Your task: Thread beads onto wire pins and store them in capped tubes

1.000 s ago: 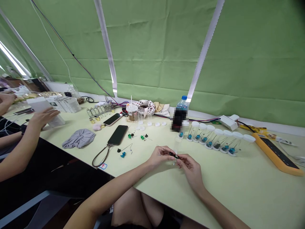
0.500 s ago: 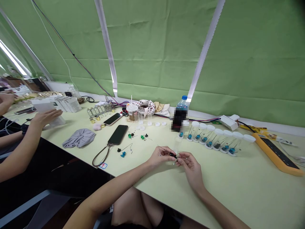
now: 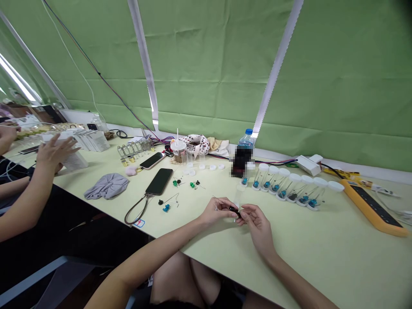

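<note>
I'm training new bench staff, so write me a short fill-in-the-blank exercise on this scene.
The left grip and right grip meet at a small part coloured ____.
The bottle has a ____ cap.
In the picture, the grey cloth lies to the ____ of the strapped phone.
Missing words: black; blue; left.

I sit in what looks like an assembly workshop: a long, pale yellow-green surface [image 3: 322, 257] carries clear white-capped tubes [image 3: 283, 186], an orange-and-black power strip [image 3: 375, 210] and white rectangular boxes [image 3: 95, 141].
</note>
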`<control>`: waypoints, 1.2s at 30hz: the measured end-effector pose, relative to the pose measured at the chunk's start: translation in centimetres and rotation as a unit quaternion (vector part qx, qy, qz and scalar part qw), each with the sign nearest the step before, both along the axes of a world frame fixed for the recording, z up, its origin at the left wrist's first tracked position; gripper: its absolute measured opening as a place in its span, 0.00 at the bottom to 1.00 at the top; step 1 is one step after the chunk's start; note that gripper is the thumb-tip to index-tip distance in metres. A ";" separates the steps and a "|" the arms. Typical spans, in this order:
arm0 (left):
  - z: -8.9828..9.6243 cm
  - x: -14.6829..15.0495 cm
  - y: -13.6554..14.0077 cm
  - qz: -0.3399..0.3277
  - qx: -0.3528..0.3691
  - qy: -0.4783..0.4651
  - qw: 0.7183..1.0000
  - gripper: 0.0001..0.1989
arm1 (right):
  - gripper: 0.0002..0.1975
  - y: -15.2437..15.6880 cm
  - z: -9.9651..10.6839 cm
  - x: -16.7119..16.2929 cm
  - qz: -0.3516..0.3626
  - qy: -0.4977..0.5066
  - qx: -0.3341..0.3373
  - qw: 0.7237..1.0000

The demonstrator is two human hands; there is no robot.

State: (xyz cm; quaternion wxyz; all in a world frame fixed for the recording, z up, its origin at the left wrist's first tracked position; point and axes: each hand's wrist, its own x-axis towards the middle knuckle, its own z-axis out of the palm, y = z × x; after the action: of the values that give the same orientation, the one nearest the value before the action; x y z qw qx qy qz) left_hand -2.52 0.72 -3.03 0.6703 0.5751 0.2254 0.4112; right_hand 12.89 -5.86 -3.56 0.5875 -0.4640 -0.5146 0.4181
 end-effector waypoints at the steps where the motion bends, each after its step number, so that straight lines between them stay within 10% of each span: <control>1: 0.0 0.0 0.0 0.000 0.000 0.000 1.000 0.16 | 0.13 0.0 0.0 0.0 0.000 0.000 0.000 1.000; 36: 0.3 0.0 0.0 0.026 0.017 0.017 0.999 0.12 | 0.12 -0.2 -1.0 0.2 0.023 -0.091 -0.013 0.996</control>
State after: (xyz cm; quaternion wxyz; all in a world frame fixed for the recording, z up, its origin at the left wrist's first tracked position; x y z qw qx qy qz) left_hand -2.57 0.70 -2.73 0.6460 0.5872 0.2446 0.4220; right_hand 13.11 -6.06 -4.52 0.5224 -0.4962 -0.5706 0.3941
